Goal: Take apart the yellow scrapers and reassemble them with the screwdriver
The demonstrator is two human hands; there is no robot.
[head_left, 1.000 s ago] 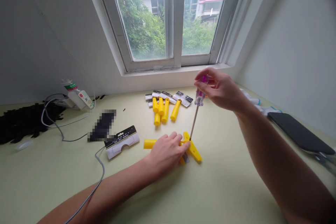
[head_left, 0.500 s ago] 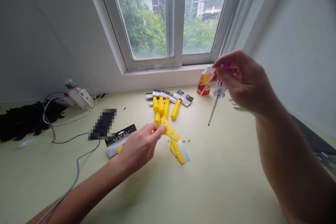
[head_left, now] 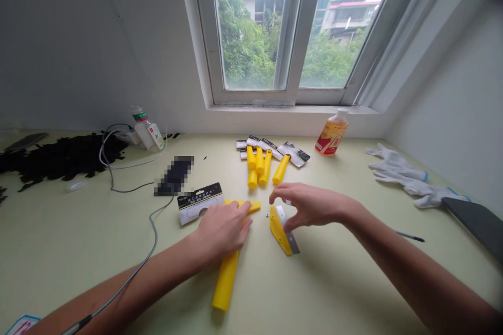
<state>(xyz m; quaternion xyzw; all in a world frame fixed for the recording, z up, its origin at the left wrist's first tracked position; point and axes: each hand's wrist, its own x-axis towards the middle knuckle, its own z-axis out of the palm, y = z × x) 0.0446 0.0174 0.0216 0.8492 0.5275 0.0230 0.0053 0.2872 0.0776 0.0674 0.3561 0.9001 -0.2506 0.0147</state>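
My left hand is closed over a yellow scraper handle, whose long grip points toward me and whose flat head part shows beyond the fingers. My right hand is open, thumb and fingers spread in a curve above the yellow blade cover. A metal blade lies against this cover; whether the thumb touches it I cannot tell. A tiny nut lies just left of the cover. Beyond my right forearm lies a screwdriver, its other end hidden by the arm.
Several yellow handles and packets lie farther back. A card-topped packet and a blurred dark phone-like object are left, with a cable across my left forearm. A drink bottle and white gloves are right.
The screwdriver has left my right hand and lies on the table at right. That hand has come down to the blade cover. My left hand has drawn the handle left, away from the cover.
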